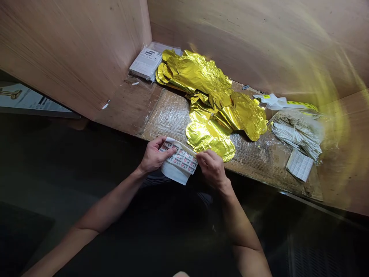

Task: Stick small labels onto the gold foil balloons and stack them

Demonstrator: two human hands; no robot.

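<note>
My left hand [155,154] pinches the left side of a sticker sheet [181,161], its thumb lying on top. The sheet carries rows of small labels with CE marks and red symbols, and its lower part is blank white backing. At the sheet's upper right corner, the fingers of my right hand [212,167] are pinched together; whether they hold the sheet or a single label is too small to tell. Just beyond the hands lies a loose pile of shiny gold foil balloons [211,140], flat and overlapping.
A stack of printed packaging cards [146,63] sits in the back left corner. To the right are a clear bag of white sticks [296,134], a small printed sheet [300,164] and white-and-yellow strips [276,102]. Wooden panels [259,42] enclose the cardboard-covered worktop [165,115].
</note>
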